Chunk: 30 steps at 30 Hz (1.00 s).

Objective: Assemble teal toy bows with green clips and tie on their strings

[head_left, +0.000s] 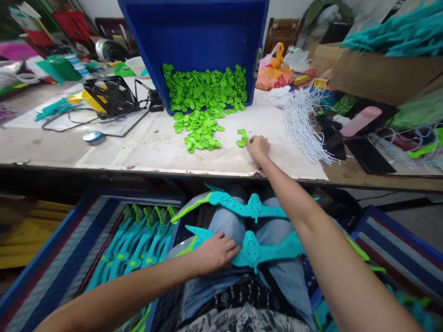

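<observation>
Across my lap lie two teal toy bows, a near one and a farther one, with bright green tips. My left hand grips the near bow left of its centre, fingers curled over it. On the table, my right hand has its fingers drawn together, right beside a few small green plastic pieces. Whether a piece is between those fingertips is hidden. A loose heap of the same green pieces lies to the left, spilling from a tilted blue crate.
Teal bows fill a crate at my left; another crate stands at my right. On the table are a black fan, a round tin, white strings, a phone and a cardboard box.
</observation>
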{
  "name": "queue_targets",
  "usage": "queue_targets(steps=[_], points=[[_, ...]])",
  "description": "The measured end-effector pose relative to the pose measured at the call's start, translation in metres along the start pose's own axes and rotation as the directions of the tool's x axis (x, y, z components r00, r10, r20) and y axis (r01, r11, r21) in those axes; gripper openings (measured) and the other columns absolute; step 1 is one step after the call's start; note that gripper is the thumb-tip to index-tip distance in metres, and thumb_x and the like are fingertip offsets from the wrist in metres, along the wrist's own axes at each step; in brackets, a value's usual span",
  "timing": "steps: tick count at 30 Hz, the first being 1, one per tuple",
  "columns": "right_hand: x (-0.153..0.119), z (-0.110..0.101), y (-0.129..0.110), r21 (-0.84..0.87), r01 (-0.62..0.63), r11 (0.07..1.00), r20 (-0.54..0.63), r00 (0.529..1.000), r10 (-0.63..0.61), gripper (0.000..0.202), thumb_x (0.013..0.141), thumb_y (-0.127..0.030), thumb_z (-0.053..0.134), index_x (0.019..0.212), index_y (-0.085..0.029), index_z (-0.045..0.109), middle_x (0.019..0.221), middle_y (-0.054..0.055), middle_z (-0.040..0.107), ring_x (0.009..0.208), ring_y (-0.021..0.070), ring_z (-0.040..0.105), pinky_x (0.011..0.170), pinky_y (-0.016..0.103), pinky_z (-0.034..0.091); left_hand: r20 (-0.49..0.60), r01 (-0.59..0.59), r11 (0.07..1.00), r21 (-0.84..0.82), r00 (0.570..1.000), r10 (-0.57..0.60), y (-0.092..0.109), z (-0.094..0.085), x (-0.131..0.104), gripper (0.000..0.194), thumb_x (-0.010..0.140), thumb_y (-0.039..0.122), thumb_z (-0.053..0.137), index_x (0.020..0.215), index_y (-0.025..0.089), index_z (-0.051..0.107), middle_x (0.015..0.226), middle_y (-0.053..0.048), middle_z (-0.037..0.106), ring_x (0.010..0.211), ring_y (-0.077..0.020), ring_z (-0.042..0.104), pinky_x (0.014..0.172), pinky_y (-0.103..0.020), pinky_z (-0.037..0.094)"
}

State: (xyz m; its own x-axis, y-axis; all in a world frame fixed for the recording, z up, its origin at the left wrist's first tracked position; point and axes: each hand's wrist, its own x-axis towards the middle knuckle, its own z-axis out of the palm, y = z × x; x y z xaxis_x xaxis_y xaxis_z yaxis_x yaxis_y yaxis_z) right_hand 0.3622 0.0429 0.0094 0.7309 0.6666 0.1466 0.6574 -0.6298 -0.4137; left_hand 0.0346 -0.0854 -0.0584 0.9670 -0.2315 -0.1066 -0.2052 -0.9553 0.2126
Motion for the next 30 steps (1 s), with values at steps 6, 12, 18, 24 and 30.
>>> queue_targets(steps=[6, 12, 18, 24, 30], points=[[-0.009, -0.032, 0.048, -0.041, 0.218, 0.975, -0.14, 0.965, -0.222, 0.027, 0.085, -0.023, 0.046, 0.102, -0.017, 0.066, 0.092, 0.01, 0.069, 0.087, 0.0241, 0.059, 0.074, 0.032, 0.041, 0.041, -0.055, 0.989, -0.139, 0.997, 0.061, 0.005, 0.009, 0.003, 0.048, 0.088, 0.045, 0.051, 0.125, 0.014, 0.046, 0.101, -0.009, 0.059, 0.093, -0.0233, 0.052, 0.076, -0.038, 0.037], [-0.027, -0.052, 0.127, -0.183, 0.618, 0.764, 0.051, 0.782, -0.621, 0.033, 0.084, -0.01, 0.039, 0.101, -0.014, 0.068, 0.099, 0.012, 0.067, 0.093, 0.0245, 0.054, 0.083, 0.035, 0.04, 0.263, 0.164, 0.94, -0.3, 0.961, -0.084, 0.014, -0.013, 0.018, 0.036, 0.082, 0.043, 0.058, 0.106, 0.017, 0.059, 0.098, -0.009, 0.061, 0.094, -0.0259, 0.057, 0.082, -0.041, 0.043], [-0.049, -0.05, 0.131, -0.159, 0.509, 0.846, -0.081, 0.847, -0.525, 0.036, 0.084, -0.03, 0.051, 0.115, -0.018, 0.065, 0.117, 0.013, 0.06, 0.103, 0.0284, 0.049, 0.085, 0.042, 0.038, -0.158, 0.315, 0.783, -0.537, 0.874, -0.459, -0.017, -0.033, 0.046, 0.034, 0.091, 0.036, 0.045, 0.117, 0.017, 0.057, 0.115, -0.012, 0.06, 0.107, -0.022, 0.056, 0.092, -0.034, 0.045], [-0.051, -0.043, 0.102, -0.249, 0.29, 0.924, -0.061, 0.947, -0.314, 0.033, 0.084, -0.039, 0.051, 0.092, -0.016, 0.073, 0.097, 0.016, 0.062, 0.098, 0.0331, 0.046, 0.083, 0.049, 0.033, 0.17, 0.569, 0.722, -0.393, 0.817, -0.551, -0.078, -0.052, 0.122, 0.042, 0.085, 0.04, 0.053, 0.116, 0.012, 0.057, 0.107, -0.014, 0.066, 0.102, -0.0271, 0.061, 0.083, -0.033, 0.047], [-0.079, -0.063, 0.114, 0.052, 0.405, 0.913, -0.039, 0.914, -0.404, 0.031, 0.085, -0.035, 0.051, 0.109, -0.02, 0.065, 0.109, 0.011, 0.064, 0.104, 0.0295, 0.05, 0.09, 0.047, 0.037, 0.255, 0.612, 0.618, -0.493, 0.781, -0.57, -0.096, -0.049, 0.15, 0.034, 0.077, 0.041, 0.061, 0.098, 0.014, 0.063, 0.086, -0.007, 0.067, 0.079, -0.0205, 0.061, 0.065, -0.025, 0.042]])
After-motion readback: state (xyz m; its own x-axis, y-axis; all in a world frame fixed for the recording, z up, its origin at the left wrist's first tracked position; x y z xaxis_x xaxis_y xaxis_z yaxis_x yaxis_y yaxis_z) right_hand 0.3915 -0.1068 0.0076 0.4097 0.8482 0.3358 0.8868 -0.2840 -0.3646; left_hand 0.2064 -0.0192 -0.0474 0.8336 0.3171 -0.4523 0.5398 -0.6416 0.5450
